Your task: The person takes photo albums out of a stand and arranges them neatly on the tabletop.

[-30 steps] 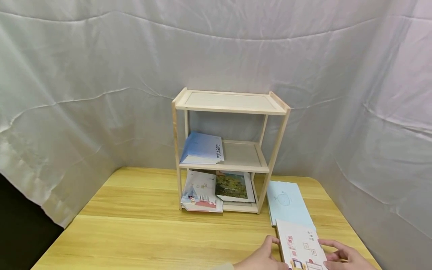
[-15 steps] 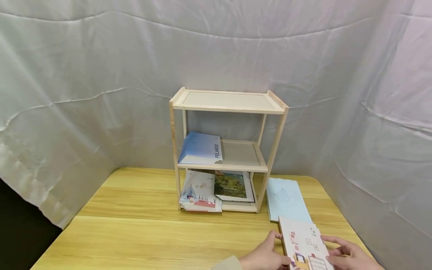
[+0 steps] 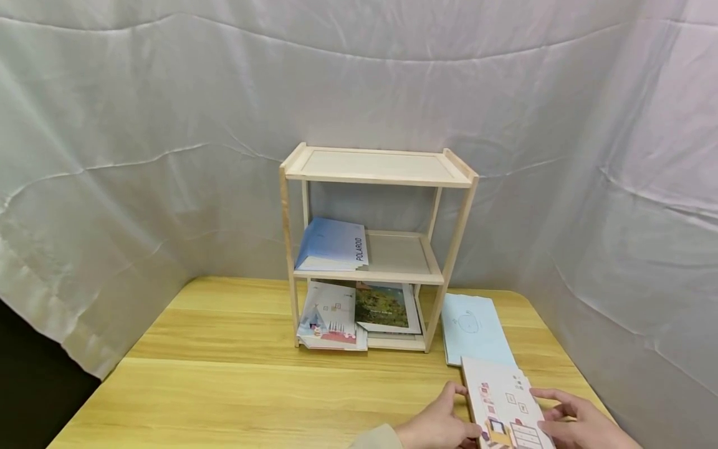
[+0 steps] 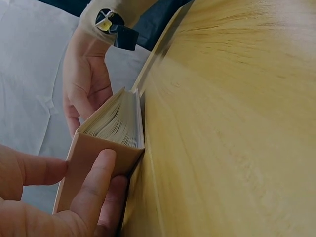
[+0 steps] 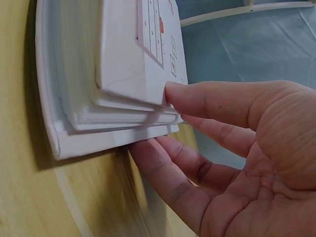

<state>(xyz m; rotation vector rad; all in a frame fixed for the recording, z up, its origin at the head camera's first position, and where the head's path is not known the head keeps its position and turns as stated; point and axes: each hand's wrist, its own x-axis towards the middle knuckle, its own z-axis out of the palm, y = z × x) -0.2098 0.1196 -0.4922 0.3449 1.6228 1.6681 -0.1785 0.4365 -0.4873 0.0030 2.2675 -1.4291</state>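
At the front right of the table, a thick photo album (image 3: 499, 399) with a white, illustrated cover lies between my two hands. My left hand (image 3: 440, 421) holds it at the spine side. In the left wrist view, the thumb is at the cover's edge and the fingers (image 4: 96, 182) lie against the pinkish spine. On the opposite side, my right hand (image 3: 580, 424) pinches the album, thumb on the top cover and fingers under the lower one. Its page edges fan slightly apart in the right wrist view. Just behind it lies a light blue album (image 3: 473, 324) with a whale drawing.
A pale wooden three-tier shelf (image 3: 381, 167) stands at the table's back. On its middle tier leans a blue POLAROID album (image 3: 336, 243); the bottom tier holds an illustrated album (image 3: 331, 312) and a dark landscape-cover album (image 3: 387, 308). Grey cloth (image 3: 224, 93) hangs around the wooden table (image 3: 252, 399).
The white illustrated album has shifted slightly back and right with both hands. The light blue album has slid a little farther back. The view has shifted slightly too.
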